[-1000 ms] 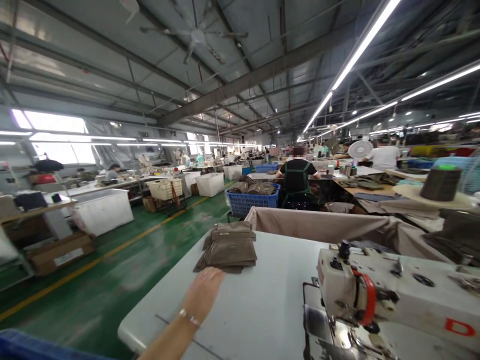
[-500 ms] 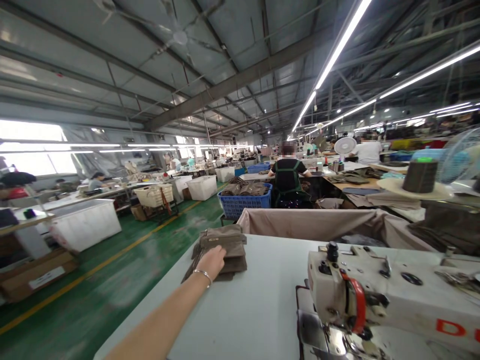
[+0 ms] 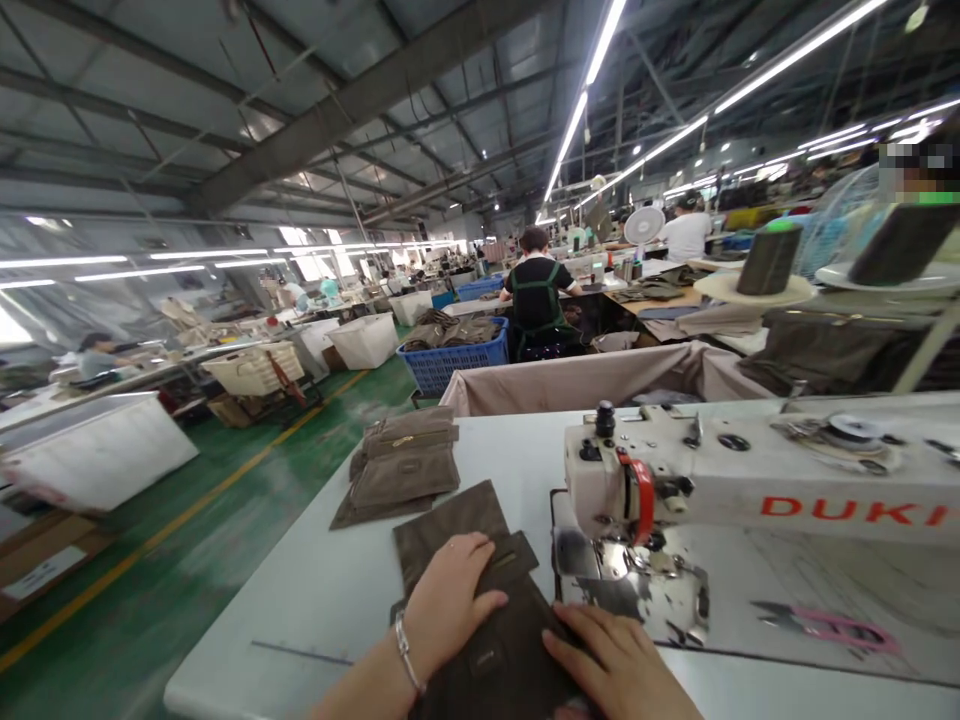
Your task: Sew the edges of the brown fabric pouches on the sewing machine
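Now both hands (image 3: pixel 450 605) flat on fabric piece (image 3: pixel 457 520)

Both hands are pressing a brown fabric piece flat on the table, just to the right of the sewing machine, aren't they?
Not quite. Both the left hand and right hand lie on the brown fabric piece, but the head view shows it left of the sewing machine, not right.

The sewing machine (image 3: pixel 750 480) is blocking passage to the right; the fabric stack (image 3: pixel 401 465) is occupying the table (image 3: pixel 300 610) ahead-left, leaving bare surface between them.
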Demonstrator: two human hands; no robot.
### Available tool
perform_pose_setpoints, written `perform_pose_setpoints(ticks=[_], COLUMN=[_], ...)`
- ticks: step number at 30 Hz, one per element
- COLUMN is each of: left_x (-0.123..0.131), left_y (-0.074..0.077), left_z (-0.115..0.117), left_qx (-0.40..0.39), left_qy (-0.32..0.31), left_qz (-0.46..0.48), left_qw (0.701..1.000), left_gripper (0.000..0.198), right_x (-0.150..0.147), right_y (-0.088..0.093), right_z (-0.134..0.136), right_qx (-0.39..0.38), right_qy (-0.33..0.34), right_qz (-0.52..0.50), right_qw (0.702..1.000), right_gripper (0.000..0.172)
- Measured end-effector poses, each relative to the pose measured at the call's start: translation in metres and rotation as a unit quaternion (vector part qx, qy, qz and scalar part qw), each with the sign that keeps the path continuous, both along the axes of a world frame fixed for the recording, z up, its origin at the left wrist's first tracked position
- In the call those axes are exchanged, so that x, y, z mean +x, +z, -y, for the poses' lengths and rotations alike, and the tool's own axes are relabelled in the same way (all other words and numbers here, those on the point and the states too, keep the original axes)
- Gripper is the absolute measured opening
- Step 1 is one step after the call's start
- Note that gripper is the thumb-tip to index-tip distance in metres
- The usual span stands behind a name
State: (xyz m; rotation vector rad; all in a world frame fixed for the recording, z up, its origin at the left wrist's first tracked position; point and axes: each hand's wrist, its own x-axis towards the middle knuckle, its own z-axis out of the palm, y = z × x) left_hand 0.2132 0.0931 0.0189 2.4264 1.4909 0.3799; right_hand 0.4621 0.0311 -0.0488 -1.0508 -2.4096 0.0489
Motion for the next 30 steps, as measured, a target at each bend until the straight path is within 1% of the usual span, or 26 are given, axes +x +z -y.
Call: perform_pose_setpoints(ticks=[2,4,6,7,9,10,11,12,14,15,16,19,21,23,26,28,30], left_x=[0.012,0.021,0.027,0.029,0.031,0.032,0.032,0.031,0.031,0.03,0.03,0.03,0.031,0.033,0.036,0.036,0.036], left_y=[-0.008,-0.007,0.0,0.006,0.019,0.027,0.035,0.042,0.055,0.06,0.064,0.068,0.068,0.068,0.069,0.07,0.071], left_z=[-0.008,-0.012,-0.011,-0.008,0.001,0.006,0.011,0.017,0.027,0.032,0.036,0.047,0.053,0.058,0.062,0.064,0.065], left_qx=[0.003,0.002,-0.011,-0.022,-0.046,-0.074,-0.112,-0.156,-0.234,-0.256,-0.262,-0.255,-0.251,-0.251,-0.257,-0.268,-0.277], left_qy=[0.017,0.025,0.026,0.024,0.016,0.009,0.0,-0.006,0.004,0.016,0.03,0.05,0.062,0.088,0.116,0.114,0.111], left_qz=[0.013,0.03,0.05,0.062,0.09,0.128,0.184,0.253,0.387,0.434,0.462,0.513,0.543,0.572,0.602,0.61,0.61], left_qw=[1.0,0.999,0.998,0.998,0.995,0.989,0.976,0.955,0.892,0.864,0.846,0.818,0.799,0.776,0.747,0.737,0.734], left_gripper=[0.031,0.015,0.004,0.003,0.005,0.009,0.013,0.018,0.026,0.03,0.031,0.029,0.027,0.028,0.029,0.031,0.033], right_x=[-0.001,-0.003,-0.006,-0.008,-0.01,-0.01,-0.009,-0.008,-0.006,-0.004,-0.002,0.001,0.003,0.004,0.004,0.005,0.005], right_y=[0.005,0.011,0.016,0.019,0.025,0.029,0.035,0.042,0.06,0.069,0.078,0.099,0.107,0.111,0.114,0.115,0.115], right_z=[0.004,0.009,0.012,0.013,0.013,0.012,0.012,0.012,0.014,0.015,0.016,0.02,0.022,0.023,0.026,0.027,0.029], right_qx=[-0.037,-0.093,-0.16,-0.188,-0.207,-0.2,-0.188,-0.173,-0.146,-0.134,-0.121,-0.093,-0.086,-0.075,-0.064,-0.069,-0.067], right_qy=[-0.002,-0.013,-0.058,-0.093,-0.144,-0.151,-0.147,-0.137,-0.112,-0.102,-0.092,-0.067,-0.059,-0.066,-0.099,-0.11,-0.109], right_qz=[-0.002,-0.037,-0.098,-0.136,-0.202,-0.224,-0.237,-0.241,-0.236,-0.231,-0.227,-0.215,-0.215,-0.232,-0.266,-0.269,-0.264], right_qw=[0.999,0.995,0.98,0.968,0.946,0.942,0.942,0.945,0.954,0.958,0.962,0.97,0.971,0.968,0.957,0.954,0.956], right_gripper=[0.048,0.04,0.034,0.032,0.032,0.031,0.027,0.022,0.016,0.016,0.018,0.023,0.024,0.02,0.016,0.017,0.019])
